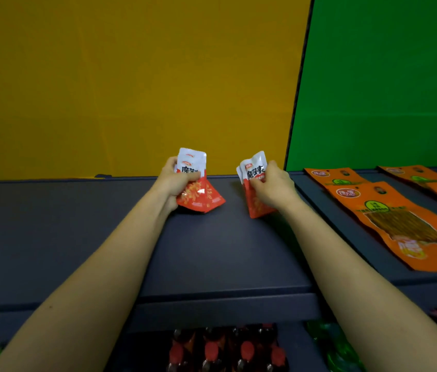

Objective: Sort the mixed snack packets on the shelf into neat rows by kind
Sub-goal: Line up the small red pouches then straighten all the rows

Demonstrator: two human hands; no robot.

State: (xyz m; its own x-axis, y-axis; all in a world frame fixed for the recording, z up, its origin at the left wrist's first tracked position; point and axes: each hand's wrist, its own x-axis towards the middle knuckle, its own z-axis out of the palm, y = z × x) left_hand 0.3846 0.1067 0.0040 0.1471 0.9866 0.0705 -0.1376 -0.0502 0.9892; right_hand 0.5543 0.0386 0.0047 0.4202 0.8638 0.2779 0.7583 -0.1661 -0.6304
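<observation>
Two bunches of red packets (200, 196) are gripped at the back of the shelf (212, 253), one in the left hand (175, 181), one in the right hand (273, 187). Each is best squared, then laid in a row.

Black "魔芋爽" on right red-and-white packet (255, 169), "魔芋" on left red-and-white packet (191, 167); orange packets (389, 210) unreadable.

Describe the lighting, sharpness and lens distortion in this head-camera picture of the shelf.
Head view: light is even and soft, leaving faint shadows on the shelf; the wall seam leans and the forearms look stretched, as wide-angle lenses do; print on the red-and-white packets in the left hand and right hand is soft; the bottles below are dim and blurred.
</observation>
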